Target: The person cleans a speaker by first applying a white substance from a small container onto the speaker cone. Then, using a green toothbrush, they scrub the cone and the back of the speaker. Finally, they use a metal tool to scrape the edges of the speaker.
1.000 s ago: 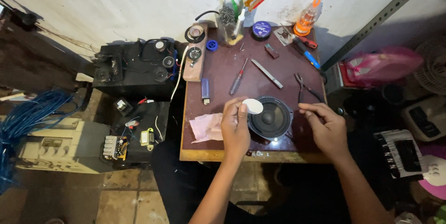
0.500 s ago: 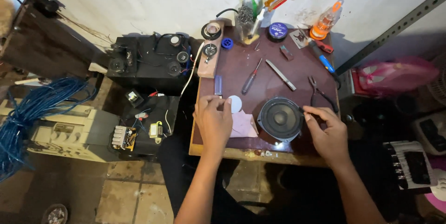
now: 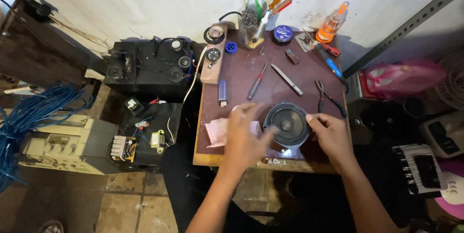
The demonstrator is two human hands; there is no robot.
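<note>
1. Resting near the front edge of a small brown work table, a round black loudspeaker driver lies cone-up, between the person's two hands.
2. The left hand hovers at the driver's 9 o'clock, fingers loosely spread and blurred; its fingertips reach the driver's rim, and whether they pinch anything cannot be told.
3. The right hand sits at the driver's 3 o'clock, fingers curled together, fingertips touching the rim.
4. A crumpled pink cloth lies partly under the left hand, at the driver's 9 o'clock.
5. At the driver's 12 o'clock lie a flat grey metal tool and a red-handled screwdriver; a blue lighter lies at 10 o'clock.
6. Black-handled pliers lie at 2 o'clock, just beside the right hand.
7. At the table's far edge stand a jar of tools, a round blue tin and an orange bottle.
8. Beyond the table's 9 o'clock side sit a black box with knobs, a bare circuit board and a heap of blue cable.
</note>
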